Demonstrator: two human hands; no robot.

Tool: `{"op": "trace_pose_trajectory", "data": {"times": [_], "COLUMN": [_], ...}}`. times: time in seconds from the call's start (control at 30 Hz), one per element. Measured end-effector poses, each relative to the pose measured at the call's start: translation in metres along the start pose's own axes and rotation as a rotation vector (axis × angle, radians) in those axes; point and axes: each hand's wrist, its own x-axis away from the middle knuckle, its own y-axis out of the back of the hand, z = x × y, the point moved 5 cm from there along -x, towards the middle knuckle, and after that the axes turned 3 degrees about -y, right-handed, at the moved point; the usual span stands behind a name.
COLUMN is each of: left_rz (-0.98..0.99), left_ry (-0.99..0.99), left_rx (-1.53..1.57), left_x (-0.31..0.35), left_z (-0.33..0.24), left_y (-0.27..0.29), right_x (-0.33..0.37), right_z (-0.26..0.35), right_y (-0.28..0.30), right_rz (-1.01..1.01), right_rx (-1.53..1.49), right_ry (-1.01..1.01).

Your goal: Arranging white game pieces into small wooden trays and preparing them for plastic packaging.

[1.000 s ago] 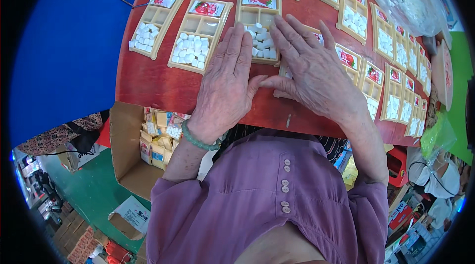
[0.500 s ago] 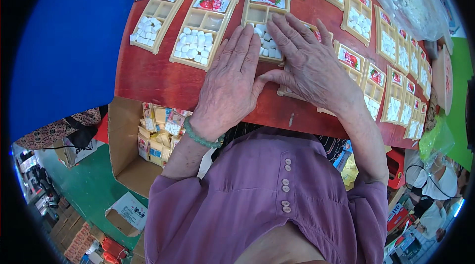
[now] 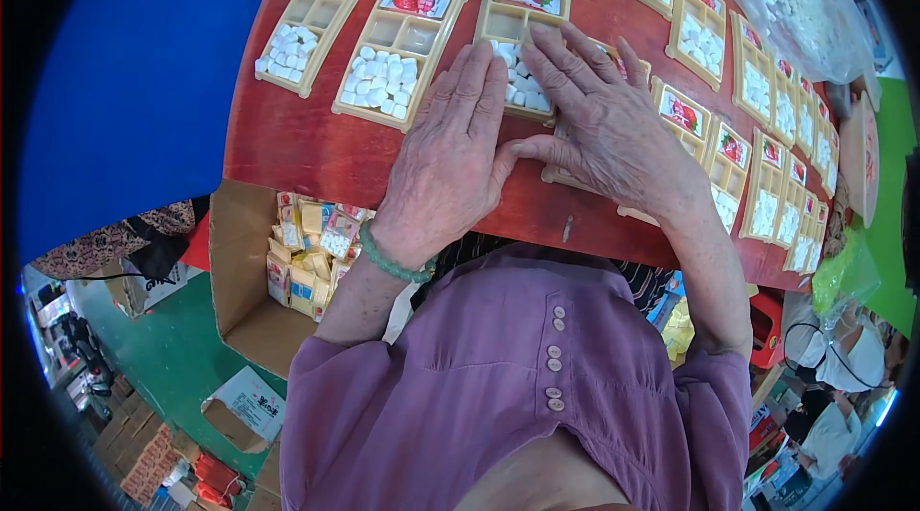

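Here, the left hand (image 3: pixel 443 161) and right hand (image 3: pixel 615 131) stretch flat, grasping nothing, over a compartmented tray (image 3: pixel 502 24), probably light, stiff, best held by its side rims.

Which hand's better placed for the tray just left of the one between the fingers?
Left, likely: the left hand lies close beside the left tray; the right hand is farther, across the middle tray.
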Motion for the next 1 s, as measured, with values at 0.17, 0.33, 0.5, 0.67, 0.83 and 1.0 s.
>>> {"op": "trace_pose_trajectory", "data": {"times": [0.17,0.33,0.5,0.67,0.83,1.0], "left_rz": [-0.083,-0.066,-0.027,-0.06,-0.049,-0.063], "left_ry": [0.001,0.047,0.024,0.044,-0.032,-0.036], "left_rx": [0.133,0.087,0.006,0.075,-0.023,-0.021], "left_x": [0.007,0.011,0.014,0.013,0.013,0.011], "left_z": [0.002,-0.001,-0.001,-0.001,-0.004,-0.002], "left_y": [0.005,0.005,-0.002,-0.001,0.002,0.0], "right_x": [0.006,0.008,0.012,0.018,0.02,0.018], "right_z": [-0.001,0.0,0.003,0.011,0.017,0.013], "right_y": [0.005,0.0,0.004,0.006,-0.001,-0.004], "right_rz": [-0.015,0.02,-0.009,-0.041,-0.008,-0.018], "right_rx": [-0.014,0.034,0.043,0.03,0.017,0.006], "right_ry": [-0.041,-0.028,-0.025,0.006,0.024,0.038]}}
